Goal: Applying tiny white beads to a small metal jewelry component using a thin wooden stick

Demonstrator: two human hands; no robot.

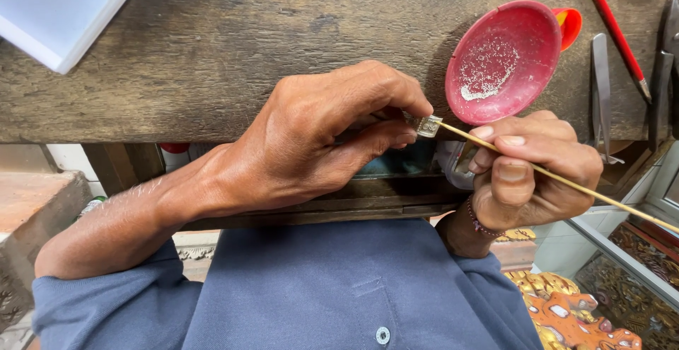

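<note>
My left hand point(322, 134) pinches a small silvery metal piece point(426, 125) between thumb and fingertips, just in front of the worn wooden bench point(212, 46). In my right hand point(530, 170) lies a thin wooden stick point(566, 182), held like a pen, its tip touching the metal piece. The stick's far end runs off to the lower right. Right behind both hands sits a red shallow bowl point(503, 60), tilted, with pale powder inside.
A white flat block point(64, 7) lies at the bench's back left. Metal tweezers point(601, 88), a red pencil point(614, 32) and dark pliers point(663, 67) rest at the right. Gilded ornate carvings point(573, 318) lie below at the lower right.
</note>
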